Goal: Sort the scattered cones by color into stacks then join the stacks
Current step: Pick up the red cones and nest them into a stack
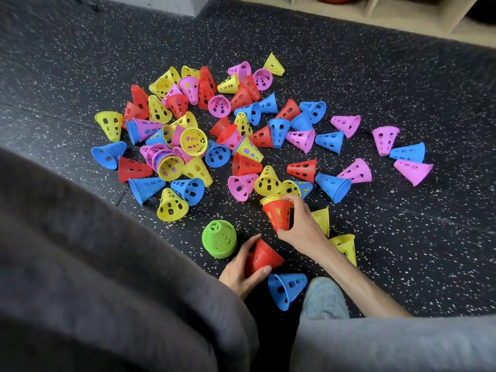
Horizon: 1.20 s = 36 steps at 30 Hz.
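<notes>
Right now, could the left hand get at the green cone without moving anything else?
Probably not: the green cone stands beside the left hand with bare floor between, but that hand grips a red stack.

Under me is a dark floor (402,84) flecked all over with white specks, with a seam line running across it on the right. Along the top edge I see a pale wooden shelf unit (389,14) with open cubbies; something red sits in one, too cropped to make out. A grey wall base (171,4) cuts in at the top left. Close in, my grey trousers (94,277) fill the lower left, and my light grey shoe (323,299) rests on the floor.
</notes>
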Motion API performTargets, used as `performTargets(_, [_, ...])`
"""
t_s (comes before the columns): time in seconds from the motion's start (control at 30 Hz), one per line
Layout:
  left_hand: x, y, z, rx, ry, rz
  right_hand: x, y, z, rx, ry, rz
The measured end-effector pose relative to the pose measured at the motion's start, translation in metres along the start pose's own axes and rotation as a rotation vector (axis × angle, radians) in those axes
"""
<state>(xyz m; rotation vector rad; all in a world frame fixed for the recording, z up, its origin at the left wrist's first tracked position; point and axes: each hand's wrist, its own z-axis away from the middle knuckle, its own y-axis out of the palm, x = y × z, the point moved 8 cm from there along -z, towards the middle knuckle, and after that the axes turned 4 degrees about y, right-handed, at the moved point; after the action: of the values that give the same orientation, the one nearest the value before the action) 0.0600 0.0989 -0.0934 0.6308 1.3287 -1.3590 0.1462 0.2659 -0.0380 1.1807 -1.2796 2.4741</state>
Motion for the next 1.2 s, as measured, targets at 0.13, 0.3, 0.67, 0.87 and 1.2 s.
performTargets(0.13, [0.000, 0.000, 0.001, 0.005, 0.002, 0.006, 0.005, 0.001, -0.005, 0.010, 0.012, 0.082])
performTargets(0.3, [-0.002, 0.000, 0.002, 0.019, 0.001, 0.003, 0.013, -0.004, -0.009, 0.017, 0.022, 0.167])
performTargets(0.67, [0.002, 0.000, 0.001, 0.000, -0.001, 0.014, -0.006, -0.012, 0.015, -0.139, 0.131, -0.315])
performTargets(0.87, [0.004, -0.004, 0.002, -0.034, -0.023, 0.020, -0.005, 0.004, 0.044, -0.105, 0.084, -0.263])
performTargets(1.2, [0.001, -0.003, 0.003, -0.014, -0.016, -0.017, -0.023, 0.028, 0.076, -0.076, 0.099, -0.225])
